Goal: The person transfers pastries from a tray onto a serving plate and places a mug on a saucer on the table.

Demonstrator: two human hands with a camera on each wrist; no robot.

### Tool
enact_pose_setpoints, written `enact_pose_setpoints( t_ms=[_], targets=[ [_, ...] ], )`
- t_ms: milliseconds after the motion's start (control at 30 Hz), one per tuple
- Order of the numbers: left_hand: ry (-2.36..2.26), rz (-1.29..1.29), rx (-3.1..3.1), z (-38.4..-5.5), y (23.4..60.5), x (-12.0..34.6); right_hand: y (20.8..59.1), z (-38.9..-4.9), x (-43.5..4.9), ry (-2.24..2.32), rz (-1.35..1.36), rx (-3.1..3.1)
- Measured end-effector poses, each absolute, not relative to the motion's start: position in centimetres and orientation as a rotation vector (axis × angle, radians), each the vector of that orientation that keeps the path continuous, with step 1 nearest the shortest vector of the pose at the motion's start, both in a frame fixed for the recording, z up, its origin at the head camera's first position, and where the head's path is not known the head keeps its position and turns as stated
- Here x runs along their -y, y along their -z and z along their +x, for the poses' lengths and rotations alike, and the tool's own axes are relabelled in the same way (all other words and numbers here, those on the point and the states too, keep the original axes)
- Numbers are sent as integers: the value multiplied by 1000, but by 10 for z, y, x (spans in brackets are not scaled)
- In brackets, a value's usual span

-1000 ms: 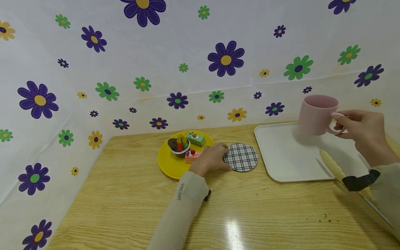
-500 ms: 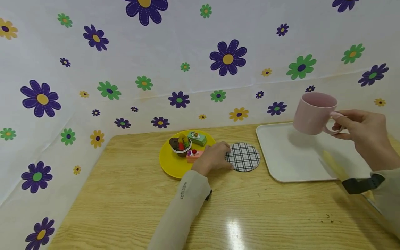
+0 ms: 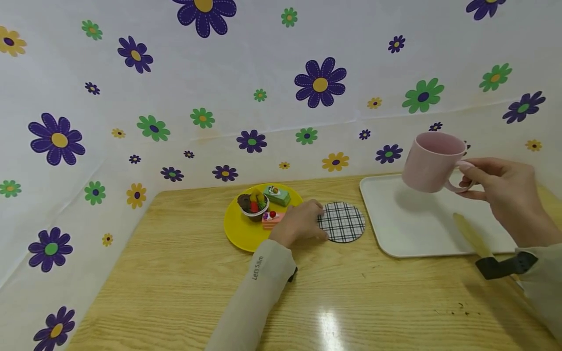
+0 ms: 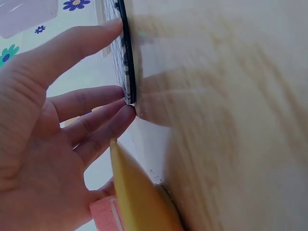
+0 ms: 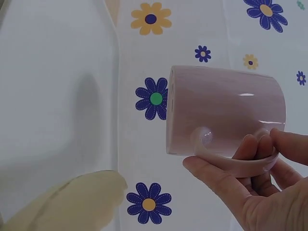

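My right hand [image 3: 505,187] pinches the handle of a pink mug [image 3: 432,163] between thumb and fingers. The mug hangs tilted over the white tray [image 3: 395,243], its shadow falling on the tray; the right wrist view shows the fingers through the handle of the mug [image 5: 226,110]. A round plaid coaster [image 3: 341,222] lies on the table left of the tray. Thumb and fingertips of my left hand [image 3: 298,224], spread apart, touch the coaster's left edge. In the left wrist view they meet the dark rim of the coaster [image 4: 126,62].
A yellow plate [image 3: 237,234] with a cupcake [image 3: 253,204], a green cake slice [image 3: 276,195] and a pink cake slice [image 3: 271,219] stands left, partly behind my left hand. A long pale-yellow thing [image 3: 470,234] extends from the right wrist strap over the tray. Flower-printed cloth stands behind the table.
My right hand has carried the mug leftward above the tray, and the mug has tilted more. The left hand and coaster stay in place.
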State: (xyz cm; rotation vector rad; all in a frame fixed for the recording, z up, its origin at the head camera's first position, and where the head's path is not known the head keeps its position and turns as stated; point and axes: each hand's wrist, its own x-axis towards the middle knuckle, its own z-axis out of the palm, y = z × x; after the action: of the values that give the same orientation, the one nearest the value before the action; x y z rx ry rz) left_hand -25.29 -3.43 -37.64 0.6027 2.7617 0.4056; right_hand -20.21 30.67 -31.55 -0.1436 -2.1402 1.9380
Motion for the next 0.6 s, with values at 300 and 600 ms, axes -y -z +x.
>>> enact_pose_setpoints(
  t_ms=[300, 600],
  targets=[
    [-413, 612, -2776, -254, 377, 34, 315, -199, -304, -1940, -135, 2155],
    [-406, 608, -2776, -253, 377, 34, 316, -195, -296, -1837, -146, 2269]
  ],
)
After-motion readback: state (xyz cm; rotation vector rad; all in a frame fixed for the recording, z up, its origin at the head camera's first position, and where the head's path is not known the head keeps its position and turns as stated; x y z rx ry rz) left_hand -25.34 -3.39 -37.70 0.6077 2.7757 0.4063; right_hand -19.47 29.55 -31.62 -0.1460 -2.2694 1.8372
